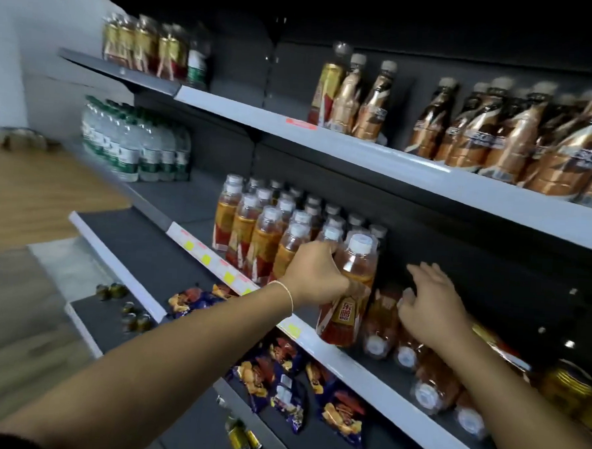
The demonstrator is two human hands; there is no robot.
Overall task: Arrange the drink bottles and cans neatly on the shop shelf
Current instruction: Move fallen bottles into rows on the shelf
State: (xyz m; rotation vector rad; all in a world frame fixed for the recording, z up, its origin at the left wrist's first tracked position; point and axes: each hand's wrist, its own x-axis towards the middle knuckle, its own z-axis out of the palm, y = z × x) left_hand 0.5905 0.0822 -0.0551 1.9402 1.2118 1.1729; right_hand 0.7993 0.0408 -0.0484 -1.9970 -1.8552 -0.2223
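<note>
Amber-filled clear plastic bottle with a white cap (351,285) stands at the near edge of the grey middle shelf (366,368), just right of a block of upright matching bottles (270,233). The left hand (314,276) clasps it round the shoulder, fingers curled. The right hand (428,300) is slack, fingers spread over several like bottles lying on their sides (381,328) further right. Blue snack packets (279,378) lie on the shelf below; copper-wrapped bottles (498,132) line the shelf above.
</note>
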